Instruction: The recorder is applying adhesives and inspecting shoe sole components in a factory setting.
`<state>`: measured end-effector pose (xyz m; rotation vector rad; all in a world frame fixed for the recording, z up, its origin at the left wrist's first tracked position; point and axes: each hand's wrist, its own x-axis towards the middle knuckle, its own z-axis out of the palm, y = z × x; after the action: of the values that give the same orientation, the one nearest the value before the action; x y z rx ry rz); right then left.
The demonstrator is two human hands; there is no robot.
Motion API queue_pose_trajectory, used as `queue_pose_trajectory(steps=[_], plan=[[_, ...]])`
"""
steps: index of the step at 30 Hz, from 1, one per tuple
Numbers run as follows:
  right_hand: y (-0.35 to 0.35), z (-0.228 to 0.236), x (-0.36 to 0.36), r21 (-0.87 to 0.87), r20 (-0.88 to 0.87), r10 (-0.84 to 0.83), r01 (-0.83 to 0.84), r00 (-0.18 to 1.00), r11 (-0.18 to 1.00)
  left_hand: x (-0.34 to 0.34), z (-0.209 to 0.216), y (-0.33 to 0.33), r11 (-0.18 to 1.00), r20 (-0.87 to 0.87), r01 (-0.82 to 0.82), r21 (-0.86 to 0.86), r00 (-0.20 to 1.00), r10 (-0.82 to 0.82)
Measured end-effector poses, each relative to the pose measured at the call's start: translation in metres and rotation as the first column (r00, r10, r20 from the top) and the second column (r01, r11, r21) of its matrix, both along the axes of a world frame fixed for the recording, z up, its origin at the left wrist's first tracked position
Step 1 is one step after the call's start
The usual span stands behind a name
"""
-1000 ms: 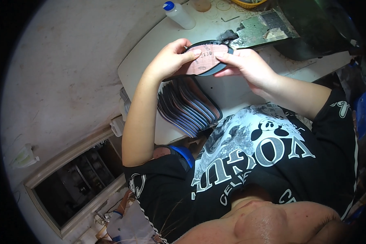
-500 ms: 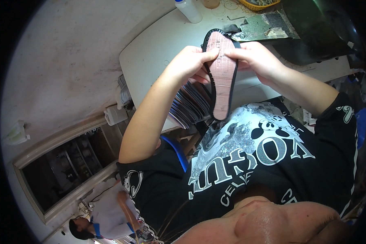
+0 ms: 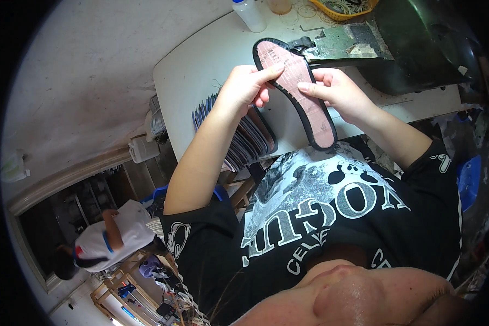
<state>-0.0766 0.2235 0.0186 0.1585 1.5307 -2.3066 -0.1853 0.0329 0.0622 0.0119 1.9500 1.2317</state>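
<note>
Both my hands hold a shoe insole (image 3: pixel 304 103) with a pink, lined face and a black border folded round its edge. It is tilted, its wide end toward the far left and its narrow end near my shirt. My left hand (image 3: pixel 250 87) pinches the left edge near the wide end, thumb on the pink face and fingers curled underneath. On the other edge, around the middle, my right hand (image 3: pixel 334 92) grips with its thumb on top. The fingertips under the insole are partly hidden. Below my left hand stands a row of similar dark-edged insoles (image 3: pixel 244 144) on the table.
A white table (image 3: pixel 185 81) carries a blue-capped bottle (image 3: pixel 249 16), a yellow basket (image 3: pixel 345 10) of stringy pieces and a worn green plate (image 3: pixel 348 41). Dark green machinery (image 3: pixel 418 54) stands at right. Another person (image 3: pixel 111 236) bends over wooden frames (image 3: pixel 119 282) at lower left.
The insole has swung, its narrow end moving right and its wide end left. My right hand has slid down toward its middle. The other person has moved left.
</note>
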Motion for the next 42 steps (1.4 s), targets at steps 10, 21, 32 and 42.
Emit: queue_pose_trajectory(steps=[10,21,32,42], plan=[[-0.005,-0.003,0.023,0.015,-0.103,-0.09,0.092,0.991,0.996,0.013,0.001,-0.007,0.999,-0.018,0.002,0.044,1.0,-0.002],[-0.009,0.029,0.015,0.364,-0.473,-0.227,0.423,0.851,0.83,0.073,0.0,-0.006,0.77,-0.135,-0.228,0.596,0.916,0.377],[-0.005,0.037,0.005,0.468,-0.5,-0.077,0.344,0.863,0.814,0.096,0.012,0.008,0.897,-0.637,-0.047,0.439,0.688,0.348],[0.01,0.02,-0.006,0.332,-0.533,-0.186,0.406,0.826,0.851,0.093,0.016,0.003,0.863,-0.603,-0.135,0.486,0.663,0.443]])
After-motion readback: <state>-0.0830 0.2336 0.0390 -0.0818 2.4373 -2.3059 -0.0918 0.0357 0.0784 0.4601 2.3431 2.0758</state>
